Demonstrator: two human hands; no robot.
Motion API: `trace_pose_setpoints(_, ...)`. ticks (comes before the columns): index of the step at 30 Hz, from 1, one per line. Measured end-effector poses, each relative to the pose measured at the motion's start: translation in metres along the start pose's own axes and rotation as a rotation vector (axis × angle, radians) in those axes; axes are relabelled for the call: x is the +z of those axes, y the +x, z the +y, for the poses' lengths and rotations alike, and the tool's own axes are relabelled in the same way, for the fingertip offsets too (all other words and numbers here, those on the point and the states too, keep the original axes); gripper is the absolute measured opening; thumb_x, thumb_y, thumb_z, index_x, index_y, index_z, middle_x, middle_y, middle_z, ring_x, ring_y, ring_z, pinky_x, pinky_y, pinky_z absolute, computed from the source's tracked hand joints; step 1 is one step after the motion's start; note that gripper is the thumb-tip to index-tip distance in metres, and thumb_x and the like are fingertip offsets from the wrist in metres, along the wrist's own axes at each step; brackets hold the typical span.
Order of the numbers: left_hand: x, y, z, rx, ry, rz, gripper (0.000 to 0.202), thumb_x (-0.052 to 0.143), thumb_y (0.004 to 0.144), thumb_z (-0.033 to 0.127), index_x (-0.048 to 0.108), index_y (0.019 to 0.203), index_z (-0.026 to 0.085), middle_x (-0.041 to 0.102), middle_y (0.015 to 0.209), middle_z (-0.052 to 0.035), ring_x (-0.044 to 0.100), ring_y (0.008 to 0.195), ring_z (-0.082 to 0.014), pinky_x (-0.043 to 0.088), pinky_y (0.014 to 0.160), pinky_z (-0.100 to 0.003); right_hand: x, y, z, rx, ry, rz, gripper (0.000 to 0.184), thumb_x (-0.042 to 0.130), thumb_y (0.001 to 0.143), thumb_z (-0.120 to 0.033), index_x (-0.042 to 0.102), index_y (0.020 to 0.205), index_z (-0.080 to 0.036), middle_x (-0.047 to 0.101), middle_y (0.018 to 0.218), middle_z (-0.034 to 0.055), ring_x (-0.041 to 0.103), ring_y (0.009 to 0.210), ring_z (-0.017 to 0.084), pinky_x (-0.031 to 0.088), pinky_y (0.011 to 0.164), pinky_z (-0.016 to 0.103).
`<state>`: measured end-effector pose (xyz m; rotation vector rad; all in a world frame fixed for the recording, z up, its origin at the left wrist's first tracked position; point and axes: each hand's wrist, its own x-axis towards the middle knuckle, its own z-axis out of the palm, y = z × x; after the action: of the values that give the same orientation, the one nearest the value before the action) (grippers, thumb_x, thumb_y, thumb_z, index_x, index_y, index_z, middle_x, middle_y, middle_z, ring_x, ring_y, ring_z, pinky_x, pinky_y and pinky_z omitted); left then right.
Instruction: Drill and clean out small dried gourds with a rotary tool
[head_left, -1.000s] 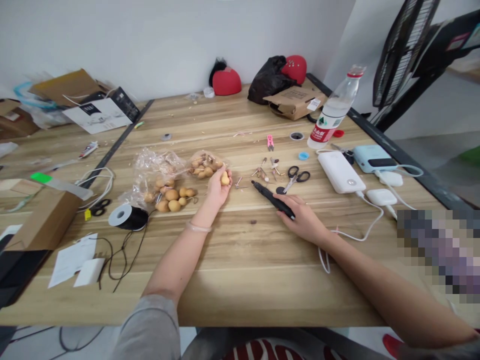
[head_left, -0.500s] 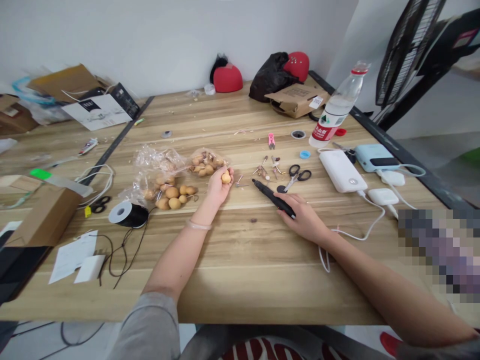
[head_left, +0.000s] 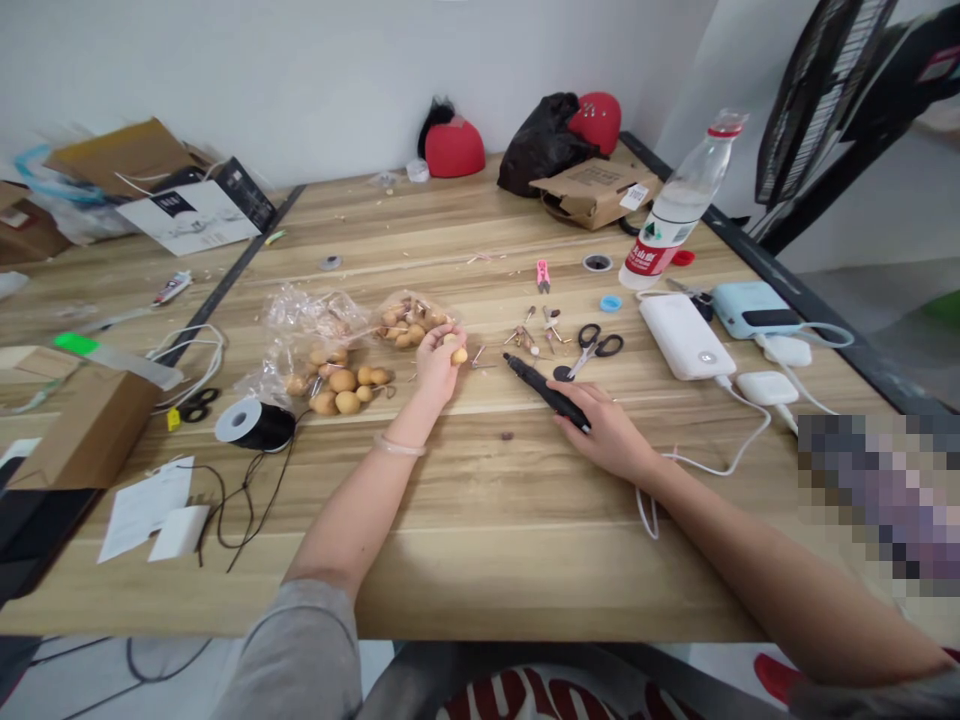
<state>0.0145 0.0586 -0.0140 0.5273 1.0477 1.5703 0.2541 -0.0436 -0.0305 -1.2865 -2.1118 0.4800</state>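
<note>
The left hand (head_left: 437,362) is closed on a small gourd (head_left: 458,354). The fingertips pinch it just off the wooden table (head_left: 480,520), right beside the clear bag of gourds (head_left: 409,322) and a little right of the loose gourds (head_left: 341,385) spilled from another wrapper.

The right hand (head_left: 607,432) lies low on the table with its fingers curled round the near end of a black pen-shaped tool (head_left: 541,390). The tool's tip points far-left toward the gourd, with a gap between them. I cannot tell whether the tool is lifted or resting on the wood.

To my eye, the pinch wants to sit on the gourd's round belly, leaving the working face clear of the fingertips — it is smooth and would roll easily. Bracing both wrists on the table looks sensible, so the tip meets the shell steadily. The scattered bits (head_left: 536,335) and the scissors (head_left: 592,348) lie just beyond the tool — worth keeping the sweep short. The white cable (head_left: 679,465) by the right wrist could snag.
</note>
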Motion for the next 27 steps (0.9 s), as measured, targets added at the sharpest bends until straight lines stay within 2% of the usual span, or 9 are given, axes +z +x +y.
trace_pose_setpoints(5, -0.001, -0.002, -0.003, 0.111, 0.062, -0.027, 0.027, 0.073, 0.061, 0.000, 0.059, 0.077, 0.017, 0.071, 0.083, 0.0005, 0.065, 0.081, -0.0076, 0.046, 0.075, -0.017, 0.000, 0.000, 0.000, -0.002, -0.002, -0.002, 0.043, 0.052, 0.088, -0.022, 0.058, 0.131, -0.021, 0.068, 0.122, 0.0133, 0.061, 0.115, 0.032, 0.050, 0.100, 0.052)
trace_pose_setpoints(8, -0.004, -0.003, -0.005, 0.248, 0.253, -0.076, 0.030, 0.076, 0.060, 0.005, 0.060, 0.081, 0.018, 0.073, 0.088, -0.0014, 0.066, 0.082, -0.0097, 0.048, 0.075, -0.018, 0.001, 0.000, 0.000, -0.005, -0.005, 0.002, 0.043, 0.052, 0.088, -0.023, 0.058, 0.131, -0.021, 0.068, 0.123, 0.0132, 0.061, 0.115, 0.032, 0.050, 0.100, 0.053)
trace_pose_setpoints(11, -0.008, -0.002, -0.009, 0.364, 0.437, -0.103, 0.032, 0.077, 0.059, 0.009, 0.059, 0.084, 0.018, 0.074, 0.094, -0.0045, 0.068, 0.091, -0.0145, 0.050, 0.082, -0.023, 0.002, 0.000, 0.002, -0.020, -0.008, 0.012, 0.043, 0.052, 0.088, -0.023, 0.058, 0.131, -0.019, 0.068, 0.121, 0.0140, 0.062, 0.114, 0.032, 0.051, 0.099, 0.054)
trace_pose_setpoints(13, -0.010, -0.001, -0.011, 0.384, 0.481, -0.098, 0.031, 0.076, 0.060, 0.012, 0.058, 0.085, 0.017, 0.074, 0.096, -0.0066, 0.069, 0.095, -0.0172, 0.051, 0.086, -0.027, 0.002, 0.000, 0.002, -0.031, -0.011, 0.016, 0.042, 0.052, 0.088, -0.023, 0.058, 0.130, -0.017, 0.068, 0.120, 0.0153, 0.062, 0.113, 0.033, 0.051, 0.100, 0.053)
trace_pose_setpoints(17, -0.012, 0.003, -0.012, 0.375, 0.495, -0.072, 0.031, 0.075, 0.062, 0.015, 0.058, 0.088, 0.017, 0.074, 0.099, -0.0094, 0.071, 0.093, -0.0190, 0.054, 0.086, -0.031, 0.001, 0.000, 0.002, -0.032, -0.016, 0.013, 0.042, 0.052, 0.089, -0.023, 0.058, 0.129, -0.016, 0.068, 0.121, 0.0158, 0.062, 0.114, 0.033, 0.051, 0.099, 0.053)
trace_pose_setpoints(20, -0.013, 0.005, -0.013, 0.431, 0.516, -0.076, 0.030, 0.074, 0.062, 0.012, 0.058, 0.088, 0.017, 0.074, 0.101, -0.0094, 0.070, 0.100, -0.0193, 0.054, 0.090, -0.032, 0.000, -0.001, 0.002, -0.033, -0.011, 0.009, 0.041, 0.052, 0.088, -0.022, 0.058, 0.129, -0.018, 0.068, 0.121, 0.0148, 0.062, 0.114, 0.033, 0.051, 0.099, 0.054)
trace_pose_setpoints(22, -0.013, 0.006, -0.014, 0.455, 0.555, -0.087, 0.029, 0.072, 0.062, 0.010, 0.059, 0.087, 0.017, 0.074, 0.099, -0.0085, 0.070, 0.098, -0.0187, 0.054, 0.090, -0.031, 0.000, -0.001, 0.002, -0.031, -0.009, 0.009, 0.042, 0.052, 0.088, -0.022, 0.057, 0.129, -0.018, 0.068, 0.121, 0.0147, 0.062, 0.114, 0.033, 0.051, 0.099, 0.054)
trace_pose_setpoints(24, -0.013, 0.007, -0.016, 0.456, 0.581, -0.097, 0.029, 0.069, 0.062, 0.007, 0.058, 0.087, 0.017, 0.073, 0.099, -0.0080, 0.070, 0.096, -0.0183, 0.054, 0.090, -0.032, 0.001, 0.000, 0.002, -0.030, -0.010, 0.013, 0.042, 0.052, 0.088, -0.022, 0.058, 0.129, -0.018, 0.068, 0.122, 0.0151, 0.062, 0.114, 0.033, 0.051, 0.099, 0.054)
trace_pose_setpoints(27, -0.013, 0.009, -0.018, 0.459, 0.579, -0.105, 0.035, 0.068, 0.060, 0.004, 0.058, 0.090, 0.017, 0.072, 0.103, -0.0087, 0.068, 0.103, -0.0195, 0.052, 0.098, -0.034, 0.001, 0.000, 0.002, -0.035, -0.015, 0.019, 0.042, 0.052, 0.088, -0.023, 0.058, 0.129, -0.016, 0.068, 0.122, 0.0162, 0.062, 0.114, 0.033, 0.052, 0.098, 0.054)
